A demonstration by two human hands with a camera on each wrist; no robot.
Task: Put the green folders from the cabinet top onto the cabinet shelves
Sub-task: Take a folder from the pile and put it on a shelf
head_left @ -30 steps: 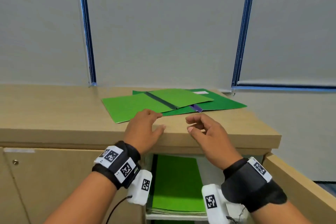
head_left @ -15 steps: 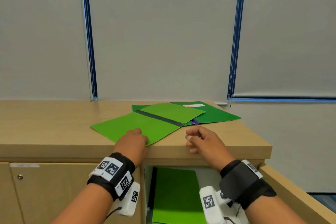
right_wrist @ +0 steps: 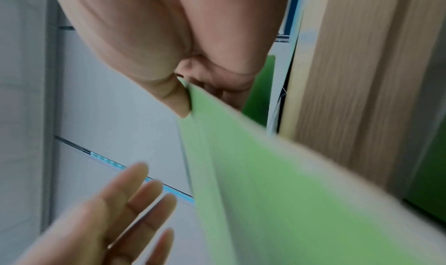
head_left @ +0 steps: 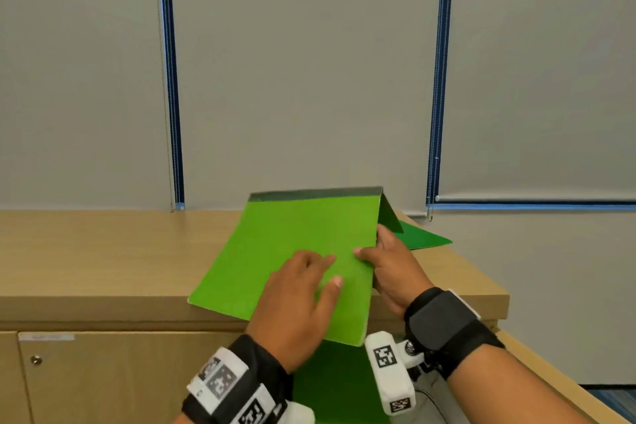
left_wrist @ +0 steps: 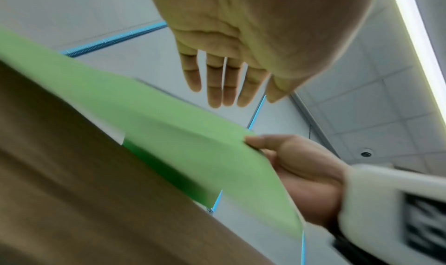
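A bright green folder [head_left: 296,251] with a dark spine is tented above the wooden cabinet top [head_left: 103,251], its near corner past the front edge. My right hand [head_left: 370,244] pinches its right edge, thumb on top and fingers underneath; the right wrist view shows the same pinch of that hand [right_wrist: 193,95]. My left hand [head_left: 332,270] is spread flat over the cover with straight fingers. In the left wrist view that hand [left_wrist: 231,90] is off the sheet [left_wrist: 181,135]. A darker green folder [head_left: 423,237] lies flat behind on the right.
Below the top, green folders [head_left: 330,385] lie on a shelf inside the cabinet. The right cabinet door [head_left: 550,372] stands open beside my right wrist; the left door [head_left: 120,379] is closed. Grey blinds with blue cords [head_left: 173,113] hang behind.
The top folder has come up off the cabinet and nearer the front edge. My right hand took hold of its right edge, and my left hand moved from its near corner to over the cover.
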